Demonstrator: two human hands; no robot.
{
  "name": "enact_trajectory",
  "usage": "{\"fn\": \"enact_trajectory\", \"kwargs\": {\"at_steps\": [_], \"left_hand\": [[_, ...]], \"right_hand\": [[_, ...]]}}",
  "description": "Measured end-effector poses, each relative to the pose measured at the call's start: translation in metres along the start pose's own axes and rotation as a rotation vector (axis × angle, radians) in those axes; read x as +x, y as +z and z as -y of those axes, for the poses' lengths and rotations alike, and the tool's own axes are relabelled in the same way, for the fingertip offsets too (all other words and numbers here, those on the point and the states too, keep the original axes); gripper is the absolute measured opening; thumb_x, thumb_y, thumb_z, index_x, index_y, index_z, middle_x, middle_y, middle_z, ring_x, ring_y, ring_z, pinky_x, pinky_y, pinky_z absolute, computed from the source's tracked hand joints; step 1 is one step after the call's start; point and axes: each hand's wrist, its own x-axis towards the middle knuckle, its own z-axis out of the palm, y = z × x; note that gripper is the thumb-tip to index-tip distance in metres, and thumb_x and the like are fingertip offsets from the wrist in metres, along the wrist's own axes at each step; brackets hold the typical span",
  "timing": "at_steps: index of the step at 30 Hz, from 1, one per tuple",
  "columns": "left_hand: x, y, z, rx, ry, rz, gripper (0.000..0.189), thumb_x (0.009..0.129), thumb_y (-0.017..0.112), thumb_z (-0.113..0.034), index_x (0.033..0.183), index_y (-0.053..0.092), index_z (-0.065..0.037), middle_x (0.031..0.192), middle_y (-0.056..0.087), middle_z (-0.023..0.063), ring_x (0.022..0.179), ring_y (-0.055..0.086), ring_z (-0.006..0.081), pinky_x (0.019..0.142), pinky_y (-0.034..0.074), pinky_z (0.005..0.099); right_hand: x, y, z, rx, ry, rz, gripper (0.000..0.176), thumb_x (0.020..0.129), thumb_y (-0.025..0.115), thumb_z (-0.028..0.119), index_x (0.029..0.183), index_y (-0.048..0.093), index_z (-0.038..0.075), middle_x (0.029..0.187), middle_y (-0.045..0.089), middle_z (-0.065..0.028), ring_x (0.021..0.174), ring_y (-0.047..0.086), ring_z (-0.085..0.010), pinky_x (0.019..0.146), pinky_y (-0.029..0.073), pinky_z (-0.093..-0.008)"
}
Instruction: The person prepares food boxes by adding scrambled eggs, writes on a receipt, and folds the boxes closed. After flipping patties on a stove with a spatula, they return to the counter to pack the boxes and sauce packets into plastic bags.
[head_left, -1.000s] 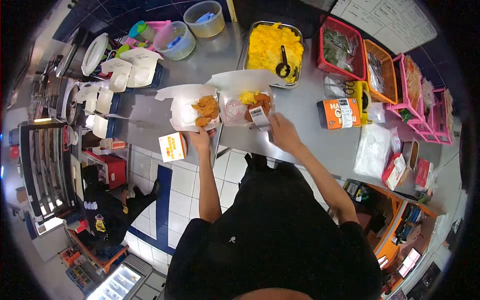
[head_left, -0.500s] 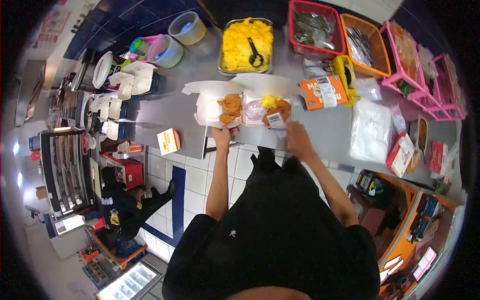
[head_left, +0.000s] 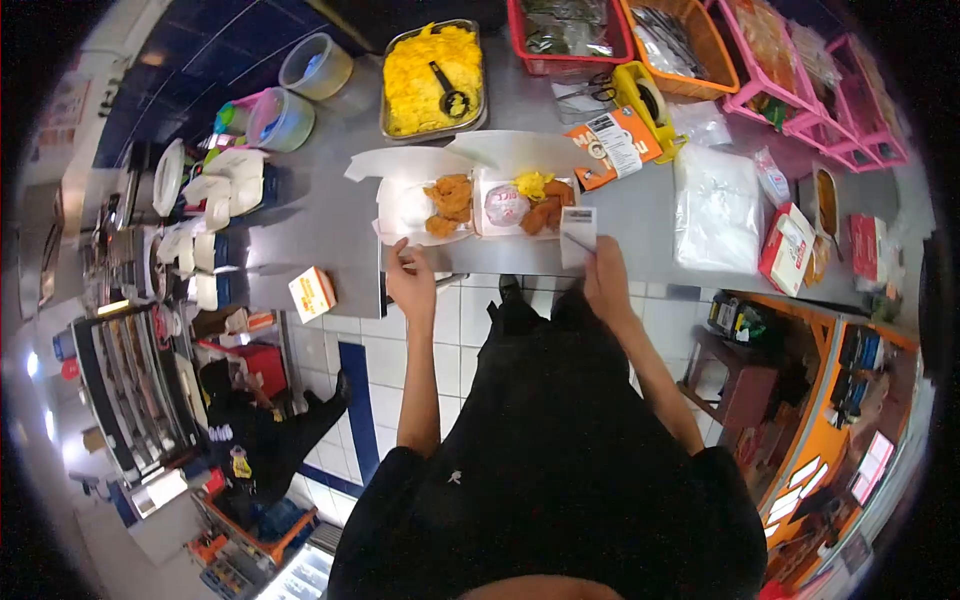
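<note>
Two white-lidded food boxes stand side by side with lids raised. The left box (head_left: 396, 212) holds fried chicken (head_left: 450, 203). In the right box (head_left: 480, 228) are a round wrapped rice portion (head_left: 506, 207), yellow scrambled egg (head_left: 533, 184) and more chicken (head_left: 545, 212). My left hand (head_left: 411, 283) is at the left box's front edge, fingers apart and holding nothing. My right hand (head_left: 606, 275) is closed on a thin dark pen (head_left: 577, 242) and a printed paper slip (head_left: 578, 222), which overlaps the right box's front corner.
Behind the boxes sits a metal tray (head_left: 384, 118) of egg with a black scoop (head_left: 450, 92). An orange box (head_left: 613, 148), tape dispenser (head_left: 650, 105) and clear plastic bags (head_left: 716, 208) lie rightward. A small carton (head_left: 312, 293) stands left. A co-worker (head_left: 245, 430) is lower left.
My left hand has come away from under the left box's front, its fingers now spread. The slip and pen in my right hand have shifted right and toward me. The view has shifted.
</note>
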Motion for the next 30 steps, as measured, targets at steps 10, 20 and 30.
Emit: {"fn": "enact_trajectory", "kwargs": {"at_steps": [10,20,30], "left_hand": [[0.019,0.082,-0.053,0.151,0.991,0.401,0.008,0.077,0.069,-0.017,0.084,0.067,-0.012,0.094,0.057,0.0077,0.089,0.057,0.0266,0.077,0.043,0.0418],[0.011,0.087,-0.042,0.049,0.901,0.318,0.013,0.077,0.072,-0.015,0.089,0.068,-0.01,0.091,0.059,0.0055,0.093,0.058,0.026,0.081,0.043,0.0409],[-0.069,0.087,-0.034,-0.206,0.837,0.582,0.046,0.078,0.066,-0.001,0.121,0.062,-0.016,0.1,0.06,0.0109,0.086,0.063,0.0286,0.071,0.053,0.0408]], "right_hand": [[-0.079,0.086,-0.006,0.314,0.651,-0.097,0.039,0.103,0.043,0.03,0.113,0.06,-0.003,0.098,0.066,-0.0269,0.092,0.064,-0.0396,0.084,0.049,-0.0417],[-0.026,0.128,0.038,0.154,0.742,-0.371,0.039,0.094,0.062,0.026,0.072,0.049,-0.004,0.056,0.044,-0.0122,0.054,0.038,-0.0172,0.051,0.036,-0.035],[-0.031,0.123,0.023,0.264,0.707,-0.428,0.025,0.092,0.062,0.019,0.079,0.055,0.0,0.057,0.054,-0.0131,0.051,0.051,-0.0191,0.051,0.04,-0.0365]]}}
